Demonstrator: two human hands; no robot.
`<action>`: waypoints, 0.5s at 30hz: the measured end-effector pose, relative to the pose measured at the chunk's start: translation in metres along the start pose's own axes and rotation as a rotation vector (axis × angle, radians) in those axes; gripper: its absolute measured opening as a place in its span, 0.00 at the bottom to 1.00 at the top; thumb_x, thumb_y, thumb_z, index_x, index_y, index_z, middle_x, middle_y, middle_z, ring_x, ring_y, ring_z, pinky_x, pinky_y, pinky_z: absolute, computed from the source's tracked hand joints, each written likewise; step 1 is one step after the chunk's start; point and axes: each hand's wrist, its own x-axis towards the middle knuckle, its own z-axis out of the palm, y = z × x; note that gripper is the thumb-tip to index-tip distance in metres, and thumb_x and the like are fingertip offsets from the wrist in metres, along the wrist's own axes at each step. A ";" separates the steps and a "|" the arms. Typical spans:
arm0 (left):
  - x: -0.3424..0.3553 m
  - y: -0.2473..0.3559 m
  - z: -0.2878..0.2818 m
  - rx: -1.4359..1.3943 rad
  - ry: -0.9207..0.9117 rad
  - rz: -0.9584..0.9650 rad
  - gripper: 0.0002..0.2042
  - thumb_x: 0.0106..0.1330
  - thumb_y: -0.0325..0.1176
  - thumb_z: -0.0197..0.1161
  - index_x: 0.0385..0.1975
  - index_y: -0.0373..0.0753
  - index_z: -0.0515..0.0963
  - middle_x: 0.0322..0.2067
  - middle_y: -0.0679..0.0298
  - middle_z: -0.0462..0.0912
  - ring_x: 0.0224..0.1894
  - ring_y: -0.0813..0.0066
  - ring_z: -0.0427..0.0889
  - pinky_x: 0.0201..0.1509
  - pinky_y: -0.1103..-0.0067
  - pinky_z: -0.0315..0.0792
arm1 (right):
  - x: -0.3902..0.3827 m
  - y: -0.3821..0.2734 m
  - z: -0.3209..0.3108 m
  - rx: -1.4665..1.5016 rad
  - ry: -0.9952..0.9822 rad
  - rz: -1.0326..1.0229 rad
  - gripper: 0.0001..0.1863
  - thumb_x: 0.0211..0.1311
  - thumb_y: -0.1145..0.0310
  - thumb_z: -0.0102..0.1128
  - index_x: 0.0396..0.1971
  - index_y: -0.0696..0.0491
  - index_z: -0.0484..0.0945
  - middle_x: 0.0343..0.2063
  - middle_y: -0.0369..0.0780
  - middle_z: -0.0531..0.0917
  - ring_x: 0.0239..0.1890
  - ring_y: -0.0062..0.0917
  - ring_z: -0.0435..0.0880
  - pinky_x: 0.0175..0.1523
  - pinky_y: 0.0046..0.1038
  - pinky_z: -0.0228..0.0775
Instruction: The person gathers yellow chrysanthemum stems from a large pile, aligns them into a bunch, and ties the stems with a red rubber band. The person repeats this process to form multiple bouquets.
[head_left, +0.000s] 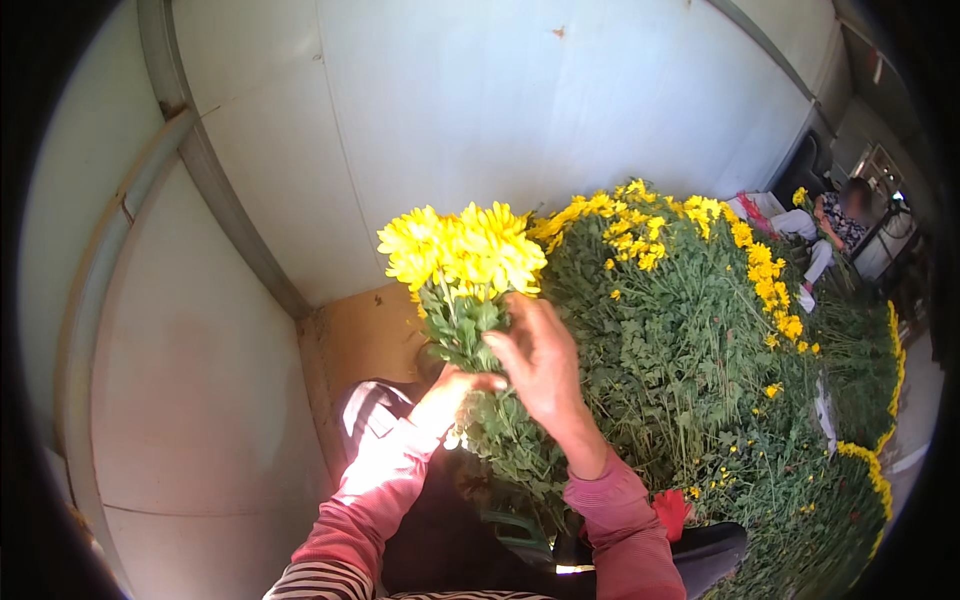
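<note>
A bunch of yellow chrysanthemums (465, 250) stands upright in front of me, its full blooms level at the top and its green leaves (462, 325) below. My left hand (452, 398) is closed round the stems under the leaves, with the thumb lying across them to the right. Higher up, my right hand (540, 360) cups the bunch's right side just beneath the blooms. Its thumb lies against the leaves, and its fingers are partly hidden behind the flowers. Lower stems and leaves (510, 440) hang down below my hands toward my lap.
A large heap of cut chrysanthemums (660, 350) lies to my right, with yellow blooms along its edges. Pale wall panels (480, 100) rise ahead and at left, where a metal pipe (90, 300) runs. Something red (672, 512) lies near my right forearm. Another person (840, 220) sits at far right.
</note>
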 end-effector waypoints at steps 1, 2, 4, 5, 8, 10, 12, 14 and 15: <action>0.001 -0.001 0.004 -0.009 -0.004 -0.001 0.12 0.63 0.35 0.57 0.38 0.32 0.79 0.39 0.58 0.81 0.40 0.69 0.80 0.49 0.74 0.74 | 0.000 -0.001 0.003 0.031 0.022 0.012 0.18 0.57 0.67 0.64 0.44 0.60 0.73 0.35 0.41 0.78 0.27 0.23 0.77 0.33 0.25 0.71; 0.003 0.001 0.006 -0.015 -0.012 0.006 0.12 0.63 0.36 0.57 0.38 0.32 0.79 0.39 0.58 0.81 0.40 0.69 0.80 0.49 0.74 0.74 | 0.000 0.001 0.004 0.067 0.046 0.037 0.15 0.59 0.69 0.61 0.44 0.60 0.73 0.34 0.39 0.77 0.28 0.21 0.77 0.34 0.23 0.71; 0.008 -0.001 0.007 -0.021 -0.022 0.010 0.13 0.63 0.36 0.58 0.38 0.33 0.79 0.39 0.58 0.81 0.41 0.68 0.80 0.49 0.74 0.74 | -0.001 0.003 0.001 0.304 0.078 0.197 0.12 0.63 0.73 0.56 0.44 0.60 0.74 0.33 0.39 0.79 0.30 0.18 0.78 0.35 0.21 0.71; 0.009 -0.002 0.007 -0.027 -0.030 0.012 0.13 0.63 0.37 0.58 0.38 0.33 0.79 0.39 0.58 0.81 0.41 0.68 0.80 0.50 0.74 0.74 | 0.000 0.006 -0.001 0.427 0.059 0.314 0.11 0.64 0.73 0.54 0.45 0.60 0.74 0.33 0.40 0.79 0.31 0.18 0.78 0.36 0.21 0.71; 0.011 0.005 0.006 -0.030 -0.018 0.026 0.13 0.63 0.38 0.58 0.38 0.33 0.79 0.39 0.57 0.81 0.41 0.68 0.80 0.50 0.73 0.74 | -0.002 -0.003 -0.007 0.211 -0.100 -0.010 0.14 0.62 0.73 0.53 0.48 0.57 0.76 0.42 0.41 0.79 0.38 0.26 0.79 0.44 0.26 0.72; 0.008 0.011 0.004 -0.015 0.005 0.039 0.14 0.63 0.39 0.58 0.38 0.33 0.79 0.39 0.57 0.81 0.42 0.67 0.80 0.50 0.73 0.74 | -0.003 -0.019 -0.003 0.013 -0.153 -0.216 0.16 0.60 0.71 0.54 0.48 0.57 0.76 0.50 0.46 0.75 0.45 0.36 0.77 0.51 0.32 0.69; 0.007 0.011 0.006 -0.021 0.024 0.040 0.14 0.63 0.39 0.58 0.39 0.34 0.79 0.40 0.57 0.81 0.42 0.67 0.80 0.51 0.73 0.74 | -0.001 -0.036 0.003 -0.084 -0.182 -0.217 0.24 0.57 0.67 0.59 0.54 0.56 0.70 0.50 0.46 0.74 0.48 0.40 0.75 0.53 0.35 0.69; 0.010 0.008 0.014 -0.045 0.012 0.047 0.15 0.63 0.40 0.58 0.39 0.34 0.79 0.40 0.57 0.81 0.42 0.67 0.80 0.51 0.73 0.74 | 0.005 -0.034 0.001 -0.136 -0.151 -0.220 0.28 0.56 0.65 0.61 0.57 0.57 0.67 0.50 0.45 0.73 0.48 0.40 0.76 0.51 0.35 0.70; 0.012 0.005 0.016 -0.057 0.008 0.046 0.15 0.63 0.40 0.58 0.39 0.34 0.79 0.40 0.57 0.81 0.43 0.67 0.80 0.51 0.72 0.74 | 0.007 -0.029 -0.001 -0.132 -0.145 -0.212 0.30 0.56 0.64 0.62 0.58 0.57 0.66 0.50 0.45 0.73 0.47 0.40 0.77 0.50 0.36 0.71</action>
